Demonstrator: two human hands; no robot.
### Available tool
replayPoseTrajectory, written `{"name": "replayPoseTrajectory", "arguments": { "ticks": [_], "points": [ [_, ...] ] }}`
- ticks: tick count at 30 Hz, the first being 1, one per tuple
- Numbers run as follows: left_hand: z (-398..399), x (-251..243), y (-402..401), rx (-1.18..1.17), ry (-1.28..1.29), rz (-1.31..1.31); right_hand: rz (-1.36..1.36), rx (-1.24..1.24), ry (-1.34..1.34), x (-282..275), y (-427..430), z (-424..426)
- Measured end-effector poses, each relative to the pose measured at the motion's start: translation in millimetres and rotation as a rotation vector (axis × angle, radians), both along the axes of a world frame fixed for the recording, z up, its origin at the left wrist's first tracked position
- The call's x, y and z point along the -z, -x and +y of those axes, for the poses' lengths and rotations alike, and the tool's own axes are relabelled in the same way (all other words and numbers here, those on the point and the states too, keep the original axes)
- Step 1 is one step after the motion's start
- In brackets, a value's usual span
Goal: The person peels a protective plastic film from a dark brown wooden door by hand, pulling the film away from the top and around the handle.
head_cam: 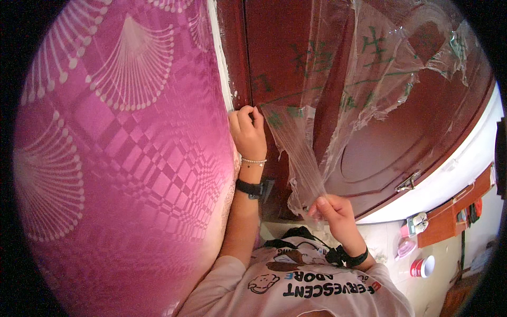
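A dark red-brown panelled door (pixel 376 158) stands before me, partly covered by torn clear plastic film (pixel 305 142) with green handwriting on it. My right hand (pixel 336 214) grips a gathered strip of this film low on the door, the strip stretched taut up to the left. My left hand (pixel 248 132) is at the door's left edge, beside the upper end of that strip. Its thumb and forefinger are drawn together, but whether film is between them is unclear. Higher up, more film hangs loose and wrinkled, with a ragged hole in it.
Pink patterned fabric (pixel 138 150) fills the left side, close against my left arm. A metal latch (pixel 407 182) sits on the door's right edge. On the floor at right are a red-and-white bucket (pixel 423 267), a pink basin (pixel 406 249) and shoes (pixel 418 223) by a wooden cabinet (pixel 437 230).
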State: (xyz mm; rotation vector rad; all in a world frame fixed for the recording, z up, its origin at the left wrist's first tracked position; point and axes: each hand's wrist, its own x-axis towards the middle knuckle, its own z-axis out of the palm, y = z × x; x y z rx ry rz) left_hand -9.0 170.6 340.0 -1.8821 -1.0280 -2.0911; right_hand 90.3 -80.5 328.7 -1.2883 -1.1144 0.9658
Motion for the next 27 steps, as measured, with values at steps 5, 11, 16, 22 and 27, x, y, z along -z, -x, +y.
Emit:
{"name": "replayPoseTrajectory", "arguments": {
  "ticks": [5,11,16,22,27],
  "points": [
    [1.2,0.2,1.4,-0.021,-0.029,-0.001,0.007,-0.015,0.008,-5.1,1.8,-0.6],
    [-6.6,-2.1,3.3,0.041,0.029,-0.072,0.014,-0.007,-0.004,-1.8,3.2,0.0],
    [-9.2,-1.2,10.7,0.035,-0.04,-0.015,-0.022,-0.025,-0.002,-1.2,4.7,1.0],
    [-12.3,-6.3,7.0,0.027,-0.015,0.076,-0.014,-0.037,-0.008,-0.2,4.9,3.0],
    [-4.6,-7.0,9.9,0.012,-0.097,0.122,0.017,-0.041,-0.002,-1.1,4.8,2.6]
  ]
}}
